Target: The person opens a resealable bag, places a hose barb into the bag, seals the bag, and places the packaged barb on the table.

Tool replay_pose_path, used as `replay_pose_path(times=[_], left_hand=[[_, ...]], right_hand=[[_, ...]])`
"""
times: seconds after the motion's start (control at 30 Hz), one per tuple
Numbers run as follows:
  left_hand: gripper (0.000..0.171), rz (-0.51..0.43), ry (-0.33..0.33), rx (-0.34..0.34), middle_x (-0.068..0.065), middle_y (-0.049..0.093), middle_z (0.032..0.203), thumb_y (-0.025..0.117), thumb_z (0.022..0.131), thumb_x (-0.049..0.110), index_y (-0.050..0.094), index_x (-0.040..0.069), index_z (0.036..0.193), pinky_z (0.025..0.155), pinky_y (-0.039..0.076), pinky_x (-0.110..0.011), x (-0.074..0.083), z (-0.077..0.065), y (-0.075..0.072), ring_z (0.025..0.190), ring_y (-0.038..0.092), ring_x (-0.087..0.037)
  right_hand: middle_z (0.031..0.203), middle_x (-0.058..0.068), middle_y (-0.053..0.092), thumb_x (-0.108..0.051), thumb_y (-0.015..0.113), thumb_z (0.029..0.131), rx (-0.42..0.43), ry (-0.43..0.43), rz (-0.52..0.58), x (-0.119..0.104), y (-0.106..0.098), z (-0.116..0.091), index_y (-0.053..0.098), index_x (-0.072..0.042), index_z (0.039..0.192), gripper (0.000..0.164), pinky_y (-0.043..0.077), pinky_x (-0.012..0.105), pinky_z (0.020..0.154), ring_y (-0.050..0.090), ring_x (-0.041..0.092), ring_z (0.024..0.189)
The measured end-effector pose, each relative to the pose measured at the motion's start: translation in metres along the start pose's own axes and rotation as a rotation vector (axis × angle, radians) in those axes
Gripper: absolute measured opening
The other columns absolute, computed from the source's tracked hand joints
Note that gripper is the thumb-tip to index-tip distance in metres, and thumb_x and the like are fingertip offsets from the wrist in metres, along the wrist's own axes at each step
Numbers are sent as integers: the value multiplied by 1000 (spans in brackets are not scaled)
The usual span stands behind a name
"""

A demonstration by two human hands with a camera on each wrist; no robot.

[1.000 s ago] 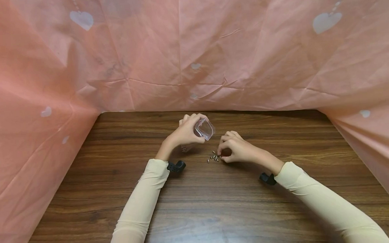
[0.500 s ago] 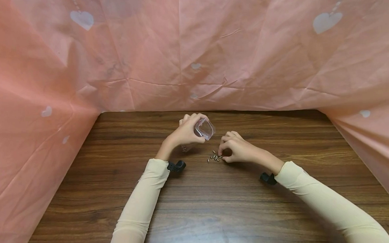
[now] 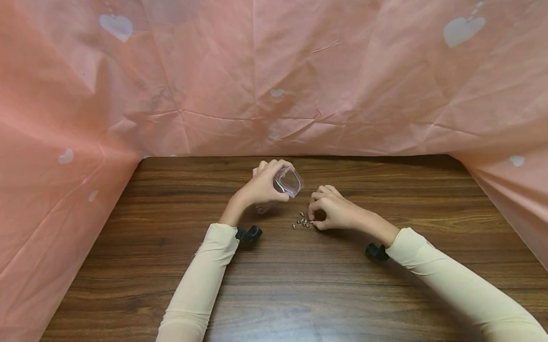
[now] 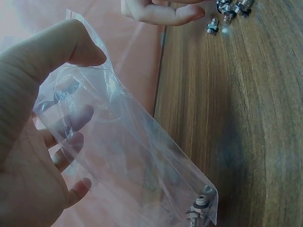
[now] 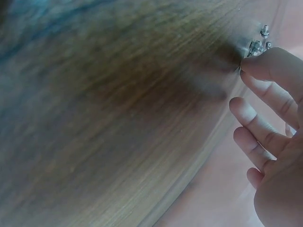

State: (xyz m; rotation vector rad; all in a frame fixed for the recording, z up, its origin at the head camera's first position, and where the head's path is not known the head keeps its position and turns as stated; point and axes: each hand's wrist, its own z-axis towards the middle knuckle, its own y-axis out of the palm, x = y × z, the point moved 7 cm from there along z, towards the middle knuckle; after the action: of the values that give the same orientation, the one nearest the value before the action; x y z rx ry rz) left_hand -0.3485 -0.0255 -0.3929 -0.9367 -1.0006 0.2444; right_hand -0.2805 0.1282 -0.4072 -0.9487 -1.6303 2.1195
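Note:
My left hand [image 3: 262, 186] holds a clear zip bag [image 4: 128, 142] near its top, with the thumb and fingers spreading the mouth apart. Small threaded metal fittings [image 4: 200, 204] with dark rings lie in the bag's bottom corner. Just right of the bag, several more fittings [image 3: 302, 220] are heaped loosely on the table. At the right edge of that heap, my right hand [image 3: 334, 209] has thumb and index finger pinched together on one small metal fitting, mostly hidden by the fingertips. The right wrist view shows its other fingers loosely bent.
The brown wood-grain table [image 3: 280, 289] spreads under both arms. A pink curtain [image 3: 268, 63] with pale hearts hangs behind the table and along both sides. Black straps with small cameras sit on both wrists, below the cream sleeves [image 3: 187, 294].
The right fingertips have shifted slightly to the right at the heap's edge, with a bright bit of metal now showing at them. The left hand and the bag stay in place.

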Motion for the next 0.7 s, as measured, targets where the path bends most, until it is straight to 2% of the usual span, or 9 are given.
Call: replay_pose_path(times=[0.33, 0.53, 0.7], left_hand=[[68, -1, -7, -6, -5, 59, 121, 85, 70, 20, 56, 22, 131, 104, 27, -51, -1, 0, 0, 113, 41, -28], [68, -2, -4, -3, -6, 59, 121, 86, 69, 18, 56, 21, 131, 102, 28, -50, 0, 0, 0, 113, 41, -28], [69, -7, -6, -4, -6, 59, 121, 86, 69, 18, 56, 22, 131, 103, 27, -50, 0, -1, 0, 112, 41, -28]], right_hand=[[85, 0, 59, -8, 80, 73, -20, 31, -17, 6, 2, 0, 67, -18, 75, 17, 33, 54, 100, 45, 19, 93], [85, 1, 59, -8, 79, 71, 1, 24, -36, 8, 0, -1, 65, -17, 74, 17, 34, 51, 96, 44, 19, 90], [85, 2, 59, -7, 79, 72, 13, 32, -25, 11, -1, -1, 65, -16, 74, 17, 33, 54, 97, 43, 20, 89]])
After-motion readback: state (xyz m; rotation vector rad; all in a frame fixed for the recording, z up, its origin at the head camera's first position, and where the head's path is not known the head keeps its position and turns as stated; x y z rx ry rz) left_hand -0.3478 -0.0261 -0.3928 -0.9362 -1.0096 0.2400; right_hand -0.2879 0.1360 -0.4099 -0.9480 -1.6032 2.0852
